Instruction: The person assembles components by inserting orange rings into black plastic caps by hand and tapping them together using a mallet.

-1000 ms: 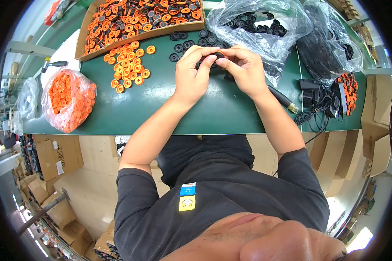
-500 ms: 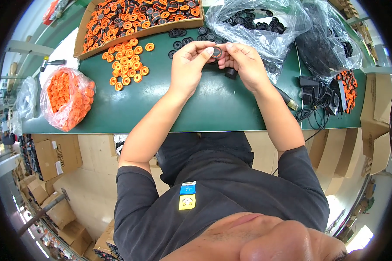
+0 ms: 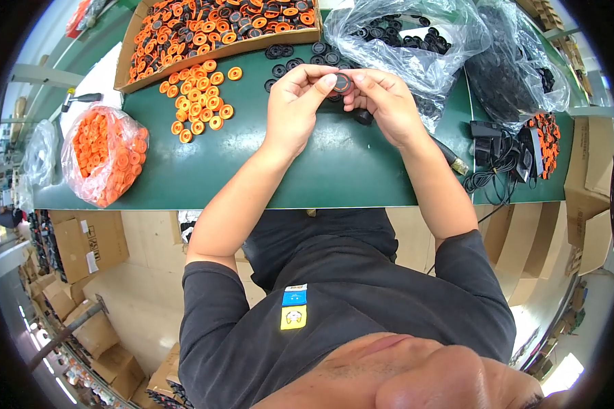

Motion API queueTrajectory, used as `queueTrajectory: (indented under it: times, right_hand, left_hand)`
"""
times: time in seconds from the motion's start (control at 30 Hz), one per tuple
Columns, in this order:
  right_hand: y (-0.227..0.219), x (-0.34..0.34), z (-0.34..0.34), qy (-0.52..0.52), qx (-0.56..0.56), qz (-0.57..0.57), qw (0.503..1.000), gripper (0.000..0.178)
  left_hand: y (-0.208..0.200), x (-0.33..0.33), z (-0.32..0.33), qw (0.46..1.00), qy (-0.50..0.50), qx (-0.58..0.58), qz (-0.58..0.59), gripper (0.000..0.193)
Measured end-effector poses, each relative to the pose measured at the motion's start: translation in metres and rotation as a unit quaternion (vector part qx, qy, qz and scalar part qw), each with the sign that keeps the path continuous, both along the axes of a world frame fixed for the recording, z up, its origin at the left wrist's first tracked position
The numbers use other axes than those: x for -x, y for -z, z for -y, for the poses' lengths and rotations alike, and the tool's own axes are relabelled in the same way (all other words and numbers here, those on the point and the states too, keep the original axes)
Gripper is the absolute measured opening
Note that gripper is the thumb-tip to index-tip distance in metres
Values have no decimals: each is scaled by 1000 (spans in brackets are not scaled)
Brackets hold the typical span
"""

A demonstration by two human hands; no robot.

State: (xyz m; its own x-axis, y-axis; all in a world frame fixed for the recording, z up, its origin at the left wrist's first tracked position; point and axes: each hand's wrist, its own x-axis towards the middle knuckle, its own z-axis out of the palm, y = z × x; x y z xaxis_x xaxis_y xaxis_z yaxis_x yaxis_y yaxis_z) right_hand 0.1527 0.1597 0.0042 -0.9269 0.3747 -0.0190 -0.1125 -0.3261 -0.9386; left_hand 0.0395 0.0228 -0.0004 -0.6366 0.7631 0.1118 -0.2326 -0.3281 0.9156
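Between the fingertips of my left hand [image 3: 297, 99] and my right hand [image 3: 382, 97] is a small round black cap with an orange edge [image 3: 342, 84]. Both hands pinch it from its two sides, above the green table. Loose black round caps [image 3: 279, 70] lie just beyond my left fingers. Under my right fingers a dark cylindrical piece [image 3: 363, 118] is partly covered. To the left, loose orange round pieces [image 3: 199, 102] are spread in a small heap.
A cardboard tray [image 3: 184, 63] of joined orange-and-black pieces stands at the far left. Near it sits a clear bag of orange pieces [image 3: 106, 153]. Plastic bags of black pieces [image 3: 416, 34], a hammer [image 3: 82, 99] and coiled cables [image 3: 494, 167] also lie on the green table [image 3: 252, 184].
The cap has turned between my fingers, and its dark face now shows more fully. My hands stay in nearly the same place.
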Motion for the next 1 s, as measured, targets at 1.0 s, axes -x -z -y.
queueTrajectory:
  times: [1.0]
  right_hand:
    - [2, 0, -16, 118, -235, 21, 965, 27]
  left_hand:
    - [5, 13, -6, 991, 37, 87, -93, 9]
